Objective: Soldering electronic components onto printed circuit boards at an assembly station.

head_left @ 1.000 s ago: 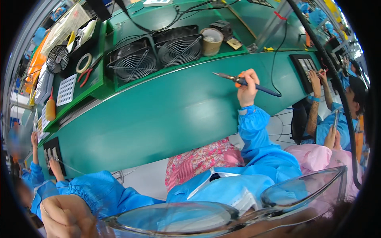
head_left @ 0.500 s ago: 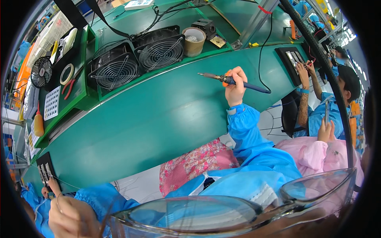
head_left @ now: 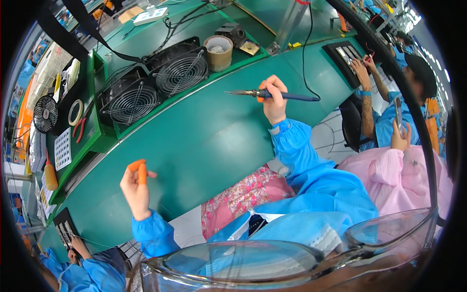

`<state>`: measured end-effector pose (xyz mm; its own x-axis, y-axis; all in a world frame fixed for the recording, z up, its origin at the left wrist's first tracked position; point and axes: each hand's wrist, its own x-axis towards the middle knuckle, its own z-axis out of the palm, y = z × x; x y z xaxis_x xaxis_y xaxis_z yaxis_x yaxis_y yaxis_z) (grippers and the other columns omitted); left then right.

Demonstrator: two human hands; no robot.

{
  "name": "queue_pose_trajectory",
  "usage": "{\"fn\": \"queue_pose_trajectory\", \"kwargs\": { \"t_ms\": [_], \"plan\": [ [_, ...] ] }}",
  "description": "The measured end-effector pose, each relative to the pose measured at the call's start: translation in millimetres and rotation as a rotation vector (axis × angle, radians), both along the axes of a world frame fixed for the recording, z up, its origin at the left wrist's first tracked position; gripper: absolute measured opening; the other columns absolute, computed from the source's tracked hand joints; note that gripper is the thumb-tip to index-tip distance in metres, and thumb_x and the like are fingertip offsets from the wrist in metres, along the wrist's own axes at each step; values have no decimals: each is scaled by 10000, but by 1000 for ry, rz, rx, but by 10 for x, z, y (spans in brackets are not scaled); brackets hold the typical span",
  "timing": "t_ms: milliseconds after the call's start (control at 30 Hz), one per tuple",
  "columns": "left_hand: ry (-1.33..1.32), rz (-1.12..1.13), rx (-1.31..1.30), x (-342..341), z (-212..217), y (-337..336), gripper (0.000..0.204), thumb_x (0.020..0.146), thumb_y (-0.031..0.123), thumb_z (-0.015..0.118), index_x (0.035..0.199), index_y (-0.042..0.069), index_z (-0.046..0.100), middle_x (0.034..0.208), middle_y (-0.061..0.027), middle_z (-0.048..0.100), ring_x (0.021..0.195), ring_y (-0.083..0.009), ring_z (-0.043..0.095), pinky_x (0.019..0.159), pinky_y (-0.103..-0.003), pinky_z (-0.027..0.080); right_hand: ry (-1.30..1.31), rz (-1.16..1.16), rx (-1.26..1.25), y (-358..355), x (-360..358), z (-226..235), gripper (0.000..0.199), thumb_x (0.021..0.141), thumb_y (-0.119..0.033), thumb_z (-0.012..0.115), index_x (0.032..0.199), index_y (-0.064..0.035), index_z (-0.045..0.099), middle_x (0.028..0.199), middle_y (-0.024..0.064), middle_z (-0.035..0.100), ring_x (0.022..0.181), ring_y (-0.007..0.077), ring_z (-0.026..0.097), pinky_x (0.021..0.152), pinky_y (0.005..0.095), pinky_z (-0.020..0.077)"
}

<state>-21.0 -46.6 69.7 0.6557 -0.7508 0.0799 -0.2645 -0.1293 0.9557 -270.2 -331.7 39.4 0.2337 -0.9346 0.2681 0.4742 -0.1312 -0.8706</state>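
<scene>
My right hand [head_left: 276, 101] is closed around the dark blue handle of a soldering iron [head_left: 295, 97]. The iron lies nearly level above the green bench, its metal tip toward the left and its cord trailing off behind. My left hand [head_left: 136, 192] is raised over the bench's left part, with orange finger cots [head_left: 142, 173] on thumb and forefinger. Those two fingertips are pressed together in a pinch; whatever is between them is too small to make out. Orange also shows at the fingers of my right hand.
Along the raised green shelf stand two black fans with wire guards [head_left: 182, 73], a brown cup [head_left: 218, 53], a tape roll [head_left: 75, 112], red-handled pliers [head_left: 79, 129] and a squeeze bottle [head_left: 50, 175]. Co-workers handle black trays [head_left: 343, 61] at both bench ends. A person in pink [head_left: 389, 180] is close at right.
My left hand has come up from the lower left corner to above the bench. My right hand keeps hold of the soldering iron; the whole view has shifted slightly.
</scene>
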Motion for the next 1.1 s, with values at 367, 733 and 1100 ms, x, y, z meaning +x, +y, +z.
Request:
{"fn": "queue_pose_trajectory", "kwargs": {
  "t_ms": [367,733,1100],
  "plan": [
    [45,88,91,135,-679,-458,160,838,77,569,982,8,557,695,-52,608,628,-63,527,574,-194,413,-25,-79,-72,-126,12,-132,170,800,-184,495,705,-46,467,660,56,483,494,104,440,412,216,347],
    [-368,-107,130,184,-630,-277,119,807,39,492,906,19,555,903,-167,580,821,-356,559,710,-383,462,-32,110,-144,-181,-60,-208,148,812,-141,455,748,-10,478,655,94,477,562,146,454,525,238,371],
    [-863,-27,198,300,-735,-221,117,761,120,592,875,112,614,872,-43,581,844,-230,526,730,-362,418,12,8,-113,-270,-110,-289,169,829,-162,435,785,-6,485,754,122,502,670,174,488,658,268,408]
  ]
}}
